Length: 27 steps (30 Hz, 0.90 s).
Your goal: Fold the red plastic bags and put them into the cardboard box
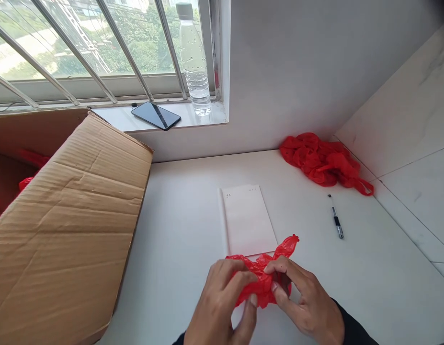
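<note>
Low in the middle of the view, a crumpled red plastic bag (259, 287) is between my two hands, just above the white table. My left hand (225, 299) grips its left side, thumb below and fingers curled over the top. On the other side, my right hand (302, 294) pinches the bag between thumb and fingertips. One twisted end of the bag sticks up to the right past my right fingers. Right behind the bag lies a white notepad (248, 218), its near edge partly covered by the plastic.
An open cardboard box (74, 215) with red plastic inside stands at left. More red bags (318, 160) lie heaped at the back right, near a pen (336, 220). On the windowsill are a phone (156, 115) and a water bottle (195, 62). Walls bound the table (178, 215).
</note>
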Motion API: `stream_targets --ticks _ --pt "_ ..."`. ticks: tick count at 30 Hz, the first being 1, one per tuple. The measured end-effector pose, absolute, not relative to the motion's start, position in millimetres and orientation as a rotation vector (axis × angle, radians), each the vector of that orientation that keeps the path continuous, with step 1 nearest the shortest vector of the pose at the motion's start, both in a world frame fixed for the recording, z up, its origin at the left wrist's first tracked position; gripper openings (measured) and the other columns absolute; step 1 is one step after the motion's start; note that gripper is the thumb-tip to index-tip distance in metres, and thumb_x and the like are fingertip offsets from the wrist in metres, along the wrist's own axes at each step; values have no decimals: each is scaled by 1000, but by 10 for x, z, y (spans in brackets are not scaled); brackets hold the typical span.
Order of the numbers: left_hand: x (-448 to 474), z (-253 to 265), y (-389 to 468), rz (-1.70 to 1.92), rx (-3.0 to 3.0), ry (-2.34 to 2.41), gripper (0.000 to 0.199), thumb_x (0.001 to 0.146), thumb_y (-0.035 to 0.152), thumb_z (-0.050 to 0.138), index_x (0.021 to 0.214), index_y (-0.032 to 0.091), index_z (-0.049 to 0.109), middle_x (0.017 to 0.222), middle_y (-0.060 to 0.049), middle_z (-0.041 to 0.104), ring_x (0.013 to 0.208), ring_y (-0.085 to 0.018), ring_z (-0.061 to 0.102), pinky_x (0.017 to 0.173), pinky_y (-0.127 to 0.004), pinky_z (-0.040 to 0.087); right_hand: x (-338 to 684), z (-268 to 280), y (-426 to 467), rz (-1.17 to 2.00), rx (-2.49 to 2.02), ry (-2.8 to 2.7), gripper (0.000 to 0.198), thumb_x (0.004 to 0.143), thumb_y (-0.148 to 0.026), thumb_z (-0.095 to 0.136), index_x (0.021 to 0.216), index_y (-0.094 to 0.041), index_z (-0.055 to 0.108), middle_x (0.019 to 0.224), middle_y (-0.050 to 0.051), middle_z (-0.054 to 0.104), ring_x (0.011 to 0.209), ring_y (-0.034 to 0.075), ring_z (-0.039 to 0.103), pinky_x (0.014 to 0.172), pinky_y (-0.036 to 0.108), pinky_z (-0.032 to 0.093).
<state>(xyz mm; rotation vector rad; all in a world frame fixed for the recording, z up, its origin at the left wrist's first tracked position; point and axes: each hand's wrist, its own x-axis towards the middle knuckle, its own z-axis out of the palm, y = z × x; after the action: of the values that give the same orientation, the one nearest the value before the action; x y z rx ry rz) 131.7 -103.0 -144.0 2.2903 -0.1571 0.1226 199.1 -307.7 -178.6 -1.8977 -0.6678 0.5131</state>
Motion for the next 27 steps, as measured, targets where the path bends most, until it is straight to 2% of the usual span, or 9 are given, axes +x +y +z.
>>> stream_targets --ticks 5,10,13,15,18,19,22,24,27 --pt "974 -1691 -1172 296 2257 -39 20 91 5 50 98 22 57 89 -5 60 83 -20 54 75 -34 49 1888 -1771 -3032 456 -1889 -686 20 94 -19 44 107 -29 55 93 1 61 70 16 56 66 30 49" --pt "830 -1757 -1110 392 2199 106 16 94 8 47 94 22 55 81 -4 58 77 -18 53 71 -32 46 1870 -1754 -3114 422 -1914 -714 19 93 -18 45 107 -28 54 93 1 61 70 16 57 66 27 51" --pt "746 -1766 -1111 433 2169 195 11 95 15 49 95 24 57 85 -5 60 80 -20 57 71 -32 49 1873 -1752 -3165 443 -1932 -684 17 94 -21 45 107 -27 54 92 1 61 69 16 57 67 28 52" --pt "719 -1801 -1159 460 2153 231 12 95 21 51 103 24 59 95 -7 63 88 -22 61 73 -33 52 1853 -1754 -3156 491 -1941 -673 15 93 -25 47 106 -28 55 90 1 61 69 17 56 66 28 52" --pt "733 -1867 -1253 496 2169 239 31 93 27 56 124 24 57 112 -10 63 101 -25 62 81 -36 55 1804 -1761 -3090 536 -1957 -677 17 91 -35 55 106 -27 57 90 0 62 69 17 55 64 29 50" --pt "748 -1882 -1273 503 2180 221 33 92 25 58 125 25 57 112 -10 63 102 -25 61 83 -37 54 1790 -1762 -3066 530 -1967 -686 17 92 -37 56 106 -27 58 89 0 62 70 17 55 64 30 49" --pt "790 -1888 -1254 544 2180 174 15 91 16 58 102 24 64 96 -6 64 90 -22 61 81 -36 53 1781 -1758 -3029 492 -1991 -732 14 97 -36 51 96 -26 59 84 0 61 68 17 55 62 30 46" --pt "794 -1864 -1177 580 2154 211 11 93 15 55 91 23 63 90 -5 65 85 -21 61 77 -34 53 1806 -1746 -3044 463 -1994 -732 20 100 -34 45 89 -25 58 80 -1 59 66 17 53 61 30 45" --pt "756 -1824 -1035 557 2129 355 13 96 20 53 96 24 65 93 -6 67 86 -21 63 71 -31 54 1866 -1724 -3096 404 -2013 -643 23 102 -37 44 86 -26 57 79 -1 58 66 17 53 62 31 46"
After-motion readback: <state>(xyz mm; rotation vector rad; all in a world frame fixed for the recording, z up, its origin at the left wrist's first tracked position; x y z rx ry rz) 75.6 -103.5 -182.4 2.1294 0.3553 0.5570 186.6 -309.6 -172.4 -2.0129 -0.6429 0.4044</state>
